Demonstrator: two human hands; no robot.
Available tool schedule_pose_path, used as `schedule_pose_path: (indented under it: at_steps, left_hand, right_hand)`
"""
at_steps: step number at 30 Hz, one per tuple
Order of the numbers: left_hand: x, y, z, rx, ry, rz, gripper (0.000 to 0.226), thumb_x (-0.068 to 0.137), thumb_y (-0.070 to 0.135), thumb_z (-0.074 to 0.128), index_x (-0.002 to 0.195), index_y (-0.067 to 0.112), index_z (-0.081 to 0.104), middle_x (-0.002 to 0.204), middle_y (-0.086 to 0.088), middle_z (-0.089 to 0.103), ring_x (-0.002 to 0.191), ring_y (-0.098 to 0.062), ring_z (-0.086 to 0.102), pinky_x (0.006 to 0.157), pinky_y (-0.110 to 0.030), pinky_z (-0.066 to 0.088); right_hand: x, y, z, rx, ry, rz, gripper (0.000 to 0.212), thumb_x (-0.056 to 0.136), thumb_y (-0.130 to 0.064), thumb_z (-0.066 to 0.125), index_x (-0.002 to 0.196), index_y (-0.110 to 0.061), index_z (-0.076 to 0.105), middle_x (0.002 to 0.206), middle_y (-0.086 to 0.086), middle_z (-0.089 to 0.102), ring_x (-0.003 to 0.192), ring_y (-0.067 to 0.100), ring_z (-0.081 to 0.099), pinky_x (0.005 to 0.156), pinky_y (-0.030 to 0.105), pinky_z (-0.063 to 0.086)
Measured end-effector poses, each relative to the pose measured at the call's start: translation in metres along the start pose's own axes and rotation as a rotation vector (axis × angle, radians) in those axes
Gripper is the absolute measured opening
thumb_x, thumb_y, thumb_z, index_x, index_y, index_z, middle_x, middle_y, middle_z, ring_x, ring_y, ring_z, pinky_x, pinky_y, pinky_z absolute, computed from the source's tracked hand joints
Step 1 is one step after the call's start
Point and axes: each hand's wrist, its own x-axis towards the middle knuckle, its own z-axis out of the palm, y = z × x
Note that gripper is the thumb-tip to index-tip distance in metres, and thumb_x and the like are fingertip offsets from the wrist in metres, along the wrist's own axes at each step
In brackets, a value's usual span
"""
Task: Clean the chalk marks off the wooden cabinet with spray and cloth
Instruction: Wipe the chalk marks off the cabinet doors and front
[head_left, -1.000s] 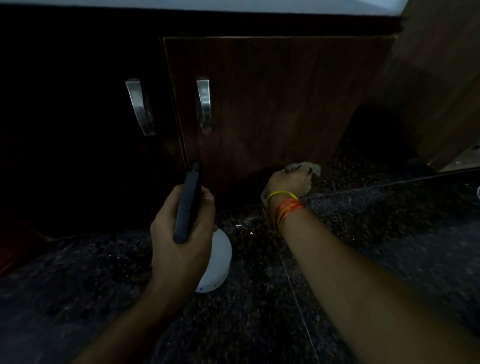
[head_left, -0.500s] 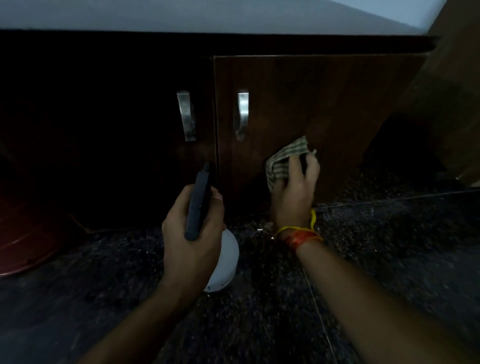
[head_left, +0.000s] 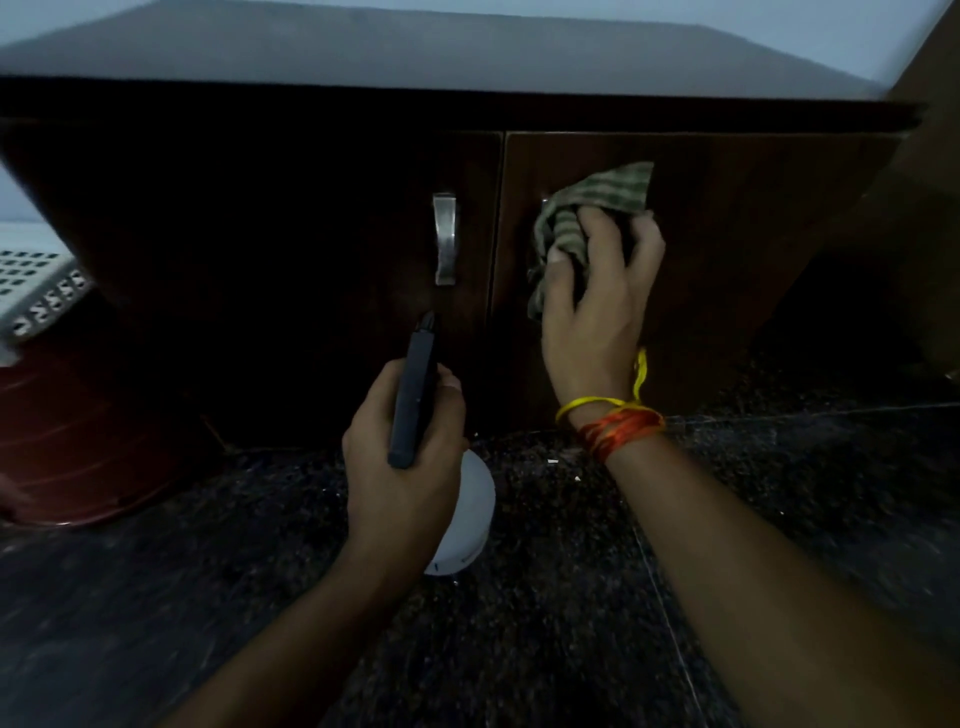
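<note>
The cloth (head_left: 592, 218) has climbed the right door (head_left: 727, 234); right hand (head_left: 597, 306) bunches it in its fingers, wiping. Left hand (head_left: 405, 457) grips the spray (head_left: 415, 395), aimed ready.

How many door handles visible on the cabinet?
1 clearly: the metal handle on the left door. A second on the right door is mostly hidden behind the cloth held by the right hand.
</note>
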Motion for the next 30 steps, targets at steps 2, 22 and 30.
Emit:
schedule_pose_path:
  at_steps: [2, 22, 30]
  left_hand:
    - [0.002, 0.0, -0.005, 0.004, 0.016, -0.003, 0.012, 0.1, 0.017, 0.055, 0.088, 0.015, 0.056, 0.078, -0.023, 0.053, 0.066, -0.044, 0.051, 0.06, -0.049, 0.043]
    - [0.008, -0.002, -0.029, -0.029, 0.069, -0.042, 0.013, 0.1, 0.016, 0.055, 0.087, 0.016, 0.056, 0.072, -0.016, 0.05, 0.066, -0.045, 0.051, 0.058, -0.05, 0.044]
    - [0.011, -0.001, -0.037, -0.038, 0.086, -0.044, 0.011, 0.1, 0.016, 0.055, 0.089, 0.016, 0.057, 0.071, -0.016, 0.049, 0.067, -0.045, 0.051, 0.059, -0.053, 0.046]
  right_hand:
    - [-0.011, 0.009, 0.005, -0.051, -0.037, -0.011, 0.034, 0.089, -0.007, 0.055, 0.123, -0.003, 0.053, 0.138, 0.026, 0.034, 0.131, 0.043, 0.036, 0.103, 0.051, 0.039]
    - [-0.048, 0.013, 0.033, -0.112, 0.017, 0.073, 0.026, 0.073, -0.001, 0.064, 0.099, -0.002, 0.061, 0.123, 0.026, 0.045, 0.108, 0.036, 0.054, 0.088, 0.018, 0.037]
    - [-0.071, 0.033, 0.039, -0.187, -0.115, 0.206, 0.022, 0.077, 0.0, 0.06, 0.099, -0.002, 0.06, 0.125, 0.024, 0.041, 0.102, 0.039, 0.054, 0.088, 0.036, 0.045]
